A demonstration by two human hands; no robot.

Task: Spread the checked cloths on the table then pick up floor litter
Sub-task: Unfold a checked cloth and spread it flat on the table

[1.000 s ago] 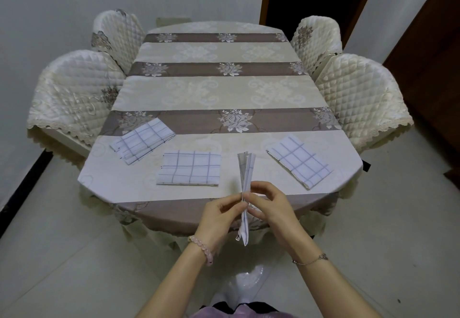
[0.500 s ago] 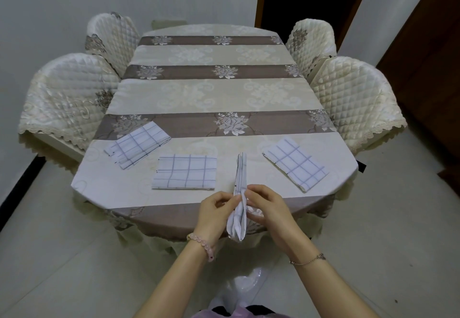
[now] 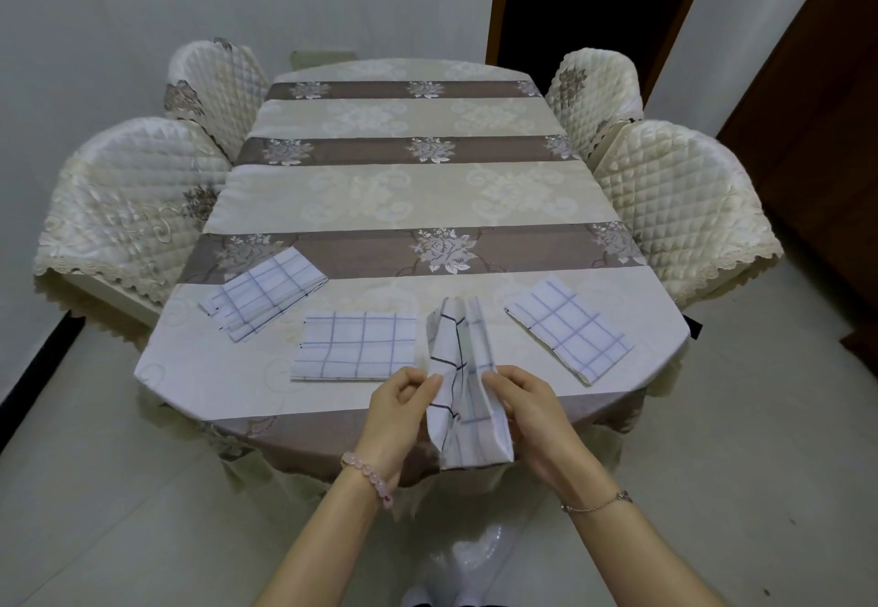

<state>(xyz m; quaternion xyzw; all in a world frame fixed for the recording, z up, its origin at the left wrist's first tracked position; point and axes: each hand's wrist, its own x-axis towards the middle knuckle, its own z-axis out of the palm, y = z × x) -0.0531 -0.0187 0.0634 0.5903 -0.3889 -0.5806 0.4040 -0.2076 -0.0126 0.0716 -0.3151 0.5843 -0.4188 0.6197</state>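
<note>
Checked cloth [image 3: 457, 416], partly unfolded; left hand [image 3: 396, 409] and right hand [image 3: 527, 404] pinched opposite edges. Even outward pull was advisable.

white checked cloths [image 3: 354, 352], beige-brown striped tablecloth [image 3: 408, 198]

A folded checked left cloth [image 3: 263, 297], middle cloth [image 3: 354, 345] and right cloth [image 3: 570, 326] lie across the striped tabletop [image 3: 427, 198]. The half-opened fourth cloth [image 3: 463, 416] overhangs its near edge between the latter two.

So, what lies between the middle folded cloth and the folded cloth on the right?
Head view: the half-opened checked cloth, held by left hand and right hand.
</note>
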